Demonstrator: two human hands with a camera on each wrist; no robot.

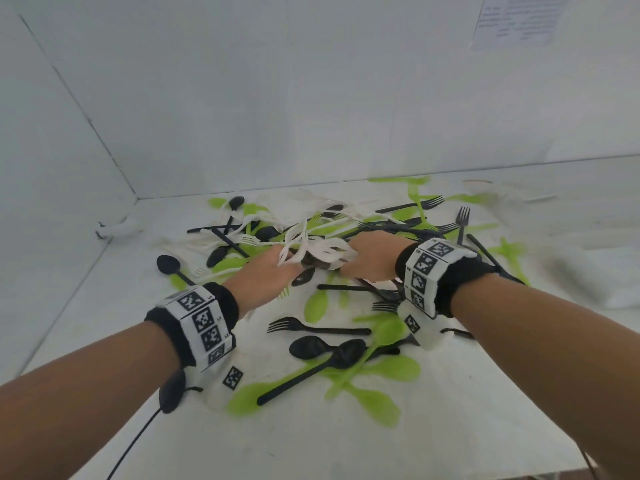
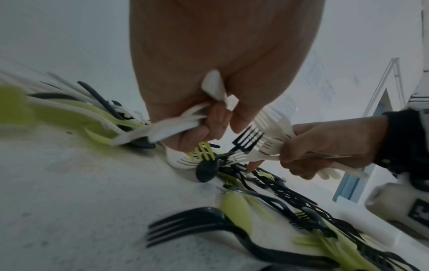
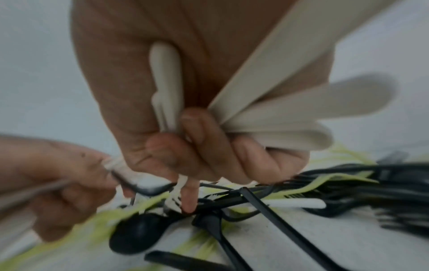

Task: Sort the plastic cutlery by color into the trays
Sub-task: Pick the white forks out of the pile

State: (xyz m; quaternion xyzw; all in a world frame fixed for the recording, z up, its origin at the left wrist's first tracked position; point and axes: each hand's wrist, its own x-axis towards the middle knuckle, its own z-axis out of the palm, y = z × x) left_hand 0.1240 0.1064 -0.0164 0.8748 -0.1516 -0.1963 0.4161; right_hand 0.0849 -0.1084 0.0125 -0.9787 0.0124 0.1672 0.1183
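Note:
A mixed heap of black, green and white plastic cutlery covers the white table. Both hands meet over the middle of the heap. My left hand grips a bundle of white forks and spoons, with handle ends poking out past the palm. My right hand grips several white forks and handles, and its index finger points down onto black cutlery. The white fork heads fan out between the two hands. No trays are in view.
White walls close in the table at the left and back. Black forks and green spoons lie near the front between my wrists. More black and green pieces spread to the far right. A cable trails from my left wrist.

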